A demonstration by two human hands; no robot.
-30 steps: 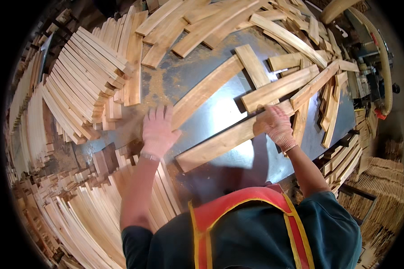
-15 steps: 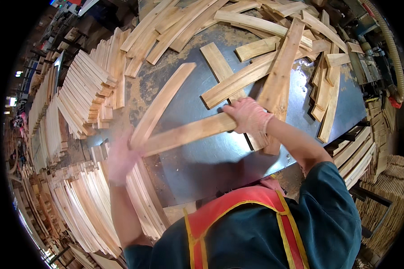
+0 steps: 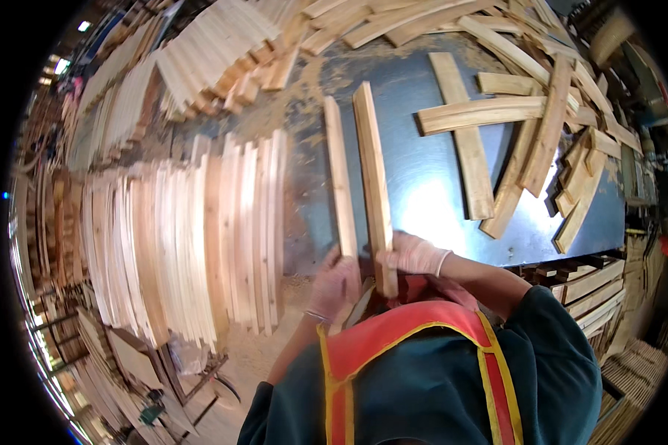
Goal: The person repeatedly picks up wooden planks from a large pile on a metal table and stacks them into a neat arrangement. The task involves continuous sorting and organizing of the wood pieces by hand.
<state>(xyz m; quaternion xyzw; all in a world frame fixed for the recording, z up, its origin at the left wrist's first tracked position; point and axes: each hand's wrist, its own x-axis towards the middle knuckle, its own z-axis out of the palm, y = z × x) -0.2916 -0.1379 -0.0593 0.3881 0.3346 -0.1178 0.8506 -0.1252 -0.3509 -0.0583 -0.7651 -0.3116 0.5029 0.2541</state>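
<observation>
My left hand (image 3: 335, 285), in a pale glove, is closed around the near end of a narrow wooden slat (image 3: 338, 170). Just to its right, my right hand (image 3: 416, 254), gloved too, grips the lower part of a second wooden board (image 3: 373, 178). Both pieces stand on edge side by side, a gap between them, pointing away from me over the metal tabletop (image 3: 416, 178). Their near ends reach close to my red apron (image 3: 401, 322). My left fingertips are partly hidden behind the slat.
Left of my hands stands a long row of upright slats (image 3: 185, 237), with another stack (image 3: 215, 52) behind it. Loose boards lie crossed on the table's right, including one flat board (image 3: 464, 141). Sawdust (image 3: 312, 74) covers the far left of the tabletop. More stacked wood (image 3: 590, 297) sits below the right edge.
Both hands have drawn in toward my body. The board held across the table now points away from me, and the left hand has a second slat. My view has turned left.
</observation>
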